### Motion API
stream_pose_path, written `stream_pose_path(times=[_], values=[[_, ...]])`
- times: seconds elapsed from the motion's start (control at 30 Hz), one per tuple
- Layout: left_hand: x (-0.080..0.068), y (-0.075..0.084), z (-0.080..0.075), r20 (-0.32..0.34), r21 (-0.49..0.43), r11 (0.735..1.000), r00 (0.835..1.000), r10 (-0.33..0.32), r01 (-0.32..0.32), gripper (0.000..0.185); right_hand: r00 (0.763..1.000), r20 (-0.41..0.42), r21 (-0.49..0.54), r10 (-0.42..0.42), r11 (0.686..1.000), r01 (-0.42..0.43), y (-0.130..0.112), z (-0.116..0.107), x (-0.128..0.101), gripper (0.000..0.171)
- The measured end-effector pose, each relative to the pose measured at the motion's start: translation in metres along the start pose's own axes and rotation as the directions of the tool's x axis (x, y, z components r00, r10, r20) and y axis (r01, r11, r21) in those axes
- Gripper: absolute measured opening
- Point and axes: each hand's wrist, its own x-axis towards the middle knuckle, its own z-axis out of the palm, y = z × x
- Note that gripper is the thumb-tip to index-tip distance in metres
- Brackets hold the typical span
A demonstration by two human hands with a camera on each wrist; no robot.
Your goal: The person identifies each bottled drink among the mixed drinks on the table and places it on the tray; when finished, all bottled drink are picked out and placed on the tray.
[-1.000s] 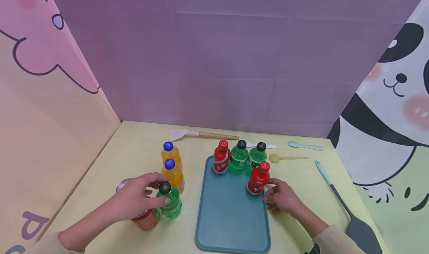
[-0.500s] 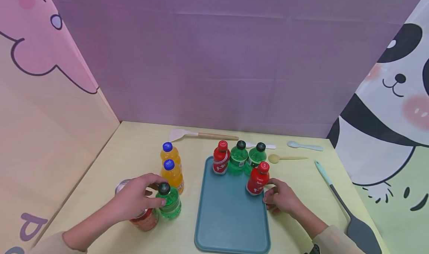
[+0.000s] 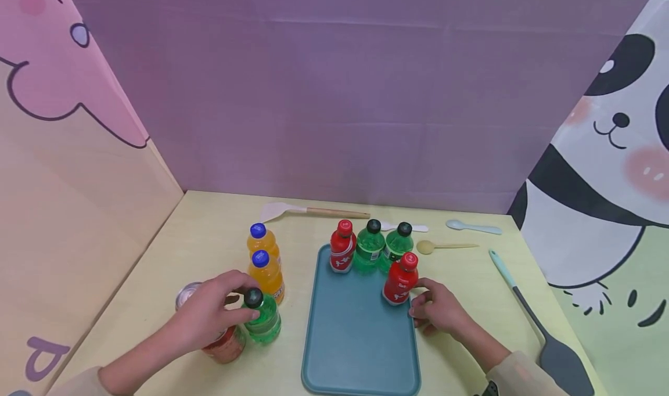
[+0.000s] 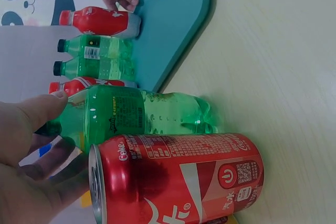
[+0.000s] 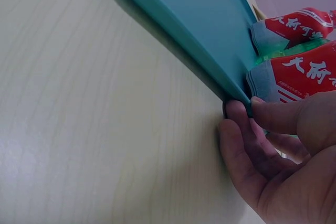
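Observation:
My left hand [image 3: 211,309] has its thumb and fingers around the neck of a green soda bottle [image 3: 265,323], which stands upright left of the tray. Right beside that bottle is a red Coke can [image 4: 178,177], partly covered by the hand in the head view. On the right, my other hand [image 3: 438,306] pinches the rim of the blue-green tray [image 3: 360,349], thumb on top and fingers under the edge, as the right wrist view shows. Near those fingers a red bottle [image 3: 400,281] stands on the tray. Another red bottle [image 3: 342,248] and two green bottles [image 3: 369,249] line its far end.
Two orange-drink bottles [image 3: 268,277] with blue caps stand behind the left hand, and another can [image 3: 186,294] shows at its wrist side. Along the back lie a spatula [image 3: 313,210] and several small spoons [image 3: 473,227]. A long dark turner [image 3: 564,361] lies at the right edge.
The head view has shifted slightly, sliding the scene a little to the left. Both hands keep their holds, and the bottles and tray stay in place.

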Motion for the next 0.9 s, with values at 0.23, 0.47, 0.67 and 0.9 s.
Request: stream_pose_path(times=[0.23, 0.47, 0.67, 0.9], values=[[0.001, 0.008, -0.003, -0.017, -0.072, 0.997, 1.000, 0.020, -0.022, 0.029, 1.000, 0.021, 0.010, -0.008, 1.000, 0.008, 0.000, -0.002, 0.001, 0.056], [0.011, 0.028, -0.006, -0.019, -0.165, 0.985, 0.999, 0.045, -0.048, 0.030, 1.000, 0.019, 0.020, -0.004, 1.000, 0.003, 0.001, -0.002, 0.000, 0.054], [0.034, 0.042, 0.004, -0.034, -0.153, 0.987, 0.998, 0.048, -0.053, 0.032, 1.000, 0.017, 0.015, -0.013, 1.000, 0.013, 0.000, -0.003, -0.001, 0.053], [0.067, 0.057, 0.024, -0.031, -0.125, 0.987, 0.995, 0.094, -0.097, 0.031, 1.000, 0.007, 0.012, -0.012, 1.000, 0.012, 0.001, -0.001, 0.000, 0.053]])
